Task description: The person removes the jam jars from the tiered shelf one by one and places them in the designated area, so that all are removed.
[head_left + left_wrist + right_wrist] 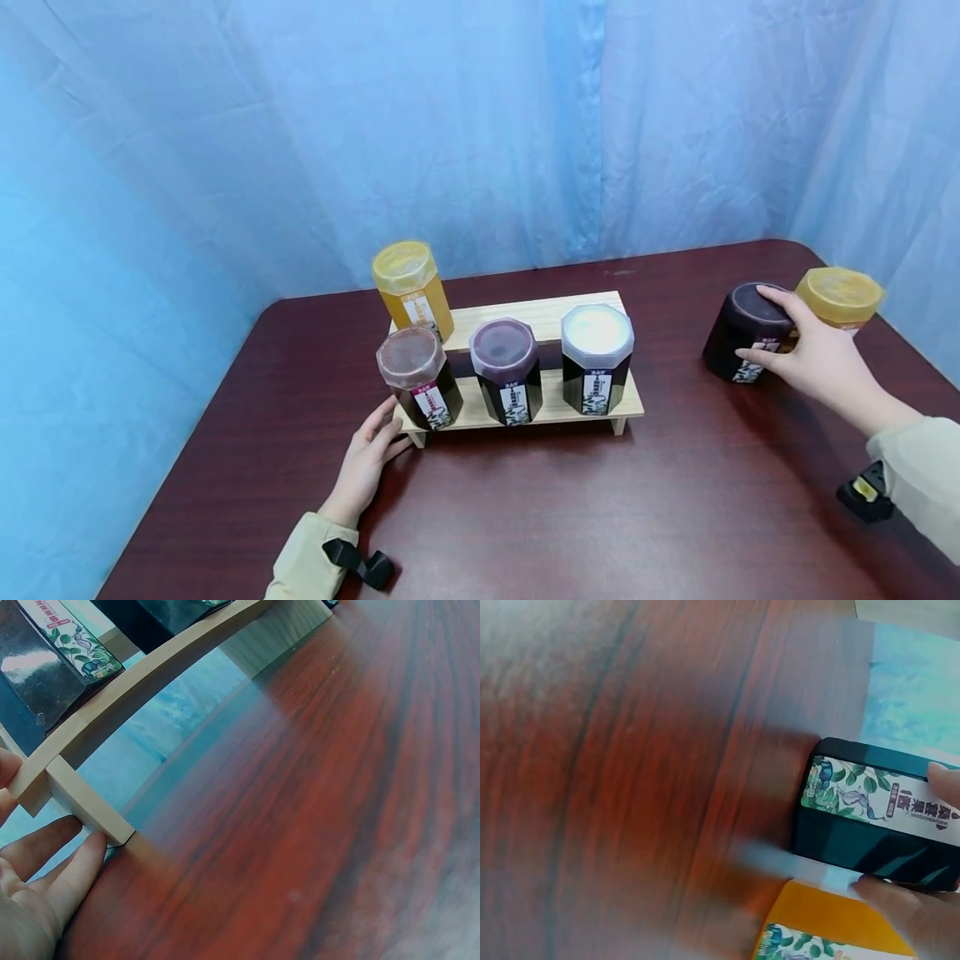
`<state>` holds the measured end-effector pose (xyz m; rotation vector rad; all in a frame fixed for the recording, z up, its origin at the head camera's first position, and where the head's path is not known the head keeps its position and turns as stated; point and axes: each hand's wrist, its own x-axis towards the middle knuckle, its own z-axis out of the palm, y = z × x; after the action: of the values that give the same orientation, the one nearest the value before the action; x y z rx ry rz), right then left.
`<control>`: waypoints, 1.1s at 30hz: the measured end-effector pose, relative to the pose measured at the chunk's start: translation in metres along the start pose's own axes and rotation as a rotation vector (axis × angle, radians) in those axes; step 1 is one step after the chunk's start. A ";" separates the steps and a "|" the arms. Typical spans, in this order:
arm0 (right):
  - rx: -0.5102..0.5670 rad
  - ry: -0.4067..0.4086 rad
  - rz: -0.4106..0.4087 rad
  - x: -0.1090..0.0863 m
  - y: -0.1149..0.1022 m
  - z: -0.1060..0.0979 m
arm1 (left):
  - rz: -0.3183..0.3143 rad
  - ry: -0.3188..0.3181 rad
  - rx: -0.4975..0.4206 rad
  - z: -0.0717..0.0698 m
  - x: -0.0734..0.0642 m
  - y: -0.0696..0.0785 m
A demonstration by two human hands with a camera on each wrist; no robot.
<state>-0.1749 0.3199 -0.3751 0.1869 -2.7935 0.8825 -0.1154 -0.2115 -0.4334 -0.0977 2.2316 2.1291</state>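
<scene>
On the right of the table my right hand [825,354] grips a dark jar [723,337] with a black lid. The right wrist view shows the thumb on its label and another finger at its opposite side. A yellow jar [838,300] stands right beside it, partly behind the hand. My left hand [363,462] holds the front left corner of a two-step wooden rack [540,317], with fingers against its short leg [90,802]. The lower step bears a jar with a brownish lid [431,404], one with a purple lid [510,387] and one with a white lid [596,379].
Another yellow jar [416,292] stands at the left of the rack's upper step. Dark reddish table wood [562,508] lies around the rack. Blue curtains [450,142] hang behind the table and along its sides.
</scene>
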 end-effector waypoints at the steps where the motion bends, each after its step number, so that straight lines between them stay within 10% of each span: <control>1: 0.007 0.001 -0.001 0.000 0.000 0.000 | -0.005 0.000 -0.006 0.000 0.000 0.000; 33: 0.072 -0.008 0.009 0.003 -0.002 0.006 | 0.007 0.002 -0.019 0.001 -0.001 0.000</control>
<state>-0.1785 0.3144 -0.3782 0.1896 -2.7739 0.9866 -0.1147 -0.2107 -0.4335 -0.0927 2.2165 2.1545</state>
